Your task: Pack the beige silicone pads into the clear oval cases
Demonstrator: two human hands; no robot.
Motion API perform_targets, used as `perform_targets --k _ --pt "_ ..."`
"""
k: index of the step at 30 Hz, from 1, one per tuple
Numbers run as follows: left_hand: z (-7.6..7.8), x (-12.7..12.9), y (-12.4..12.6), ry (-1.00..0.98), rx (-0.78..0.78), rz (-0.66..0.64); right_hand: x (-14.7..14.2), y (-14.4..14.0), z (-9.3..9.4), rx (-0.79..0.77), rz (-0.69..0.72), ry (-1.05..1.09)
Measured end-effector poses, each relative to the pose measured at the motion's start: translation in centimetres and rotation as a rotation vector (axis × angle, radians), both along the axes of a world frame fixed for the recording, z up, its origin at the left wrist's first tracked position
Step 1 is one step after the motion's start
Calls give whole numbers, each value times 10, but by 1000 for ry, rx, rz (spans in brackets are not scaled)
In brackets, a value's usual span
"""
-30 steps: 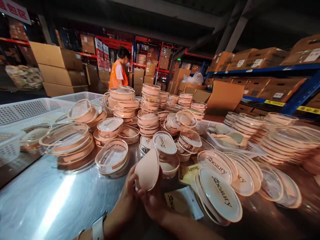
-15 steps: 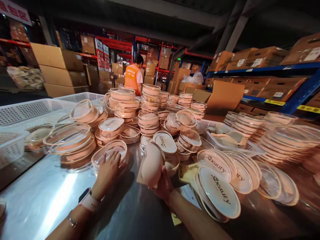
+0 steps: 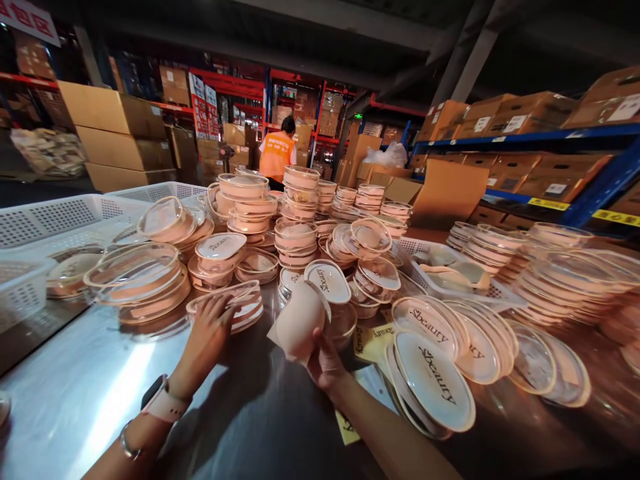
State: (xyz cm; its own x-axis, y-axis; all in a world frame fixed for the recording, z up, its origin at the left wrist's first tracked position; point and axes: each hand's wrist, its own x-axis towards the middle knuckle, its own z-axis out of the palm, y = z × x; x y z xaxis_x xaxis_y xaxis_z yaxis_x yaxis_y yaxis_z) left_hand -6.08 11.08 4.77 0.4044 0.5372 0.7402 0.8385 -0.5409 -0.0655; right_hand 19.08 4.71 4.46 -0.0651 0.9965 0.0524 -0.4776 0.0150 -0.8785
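So the left hand (image 3: 207, 333) is flat-ish on top of a clear oval case (image 3: 231, 305), fingers curled over its near edge and tipping it up a bit off the shiny steel bench (image 3: 90, 393). There's a pale smartwatch (image 3: 161, 400) on that wrist and a thin bangle a little further back. The right hand (image 3: 323, 360) is wrapped around a peach-coloured soft pad (image 3: 299, 320), held upright just right of the left hand, thumb side closed against its lower part. I can't really tell if there's a card tucked behind the pad, the edge there is too blurry.

Right behind the pad sits a white oval lid with script lettering (image 3: 329, 281), on top of a small stack. To the right of the right hand there's a fanned-out row of bigger printed lids (image 3: 434, 383), leaning on one another, and a couple of yellow paper slips (image 3: 373, 339) poking out under them. Left of the left hand is a stack of big clear cases (image 3: 135, 283), and past that a white mesh basket (image 3: 45, 220). Further out beyond both hands: loads of stacked pinkish cases (image 3: 300, 200), then a person in an orange vest (image 3: 277, 155) standing with their back turned, by the racks with cardboard boxes (image 3: 113, 110).
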Motion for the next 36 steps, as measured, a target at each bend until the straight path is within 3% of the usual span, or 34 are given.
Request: perform_targets --k 5,8,18,20,23,27,29,31,34,36 --pt "-1 3 -1 11 -4 -46 2 -1 4 -108 57 112" --pt "1 2 -5 41 -10 1 -1 0 4 -140 39 142" --pt "7 5 -14 -4 17 174 -1 1 1 4 -13 -79" --pt "9 8 -17 14 12 185 3 3 1 142 -142 -258" --pt "13 14 -24 53 -8 166 13 7 3 576 -383 -878" --pt "16 23 -36 144 0 71 22 3 14 989 -399 -1475" --pt "18 26 -40 130 4 49 20 -2 22 1089 -443 -1700" --pt "20 29 -43 83 14 28 15 -7 28 1086 -488 -1849" --pt "24 34 -50 53 40 -92 8 -11 32 1031 -498 -1925" --pt "27 38 -57 66 53 -220 6 -13 30 1087 -485 -1881"
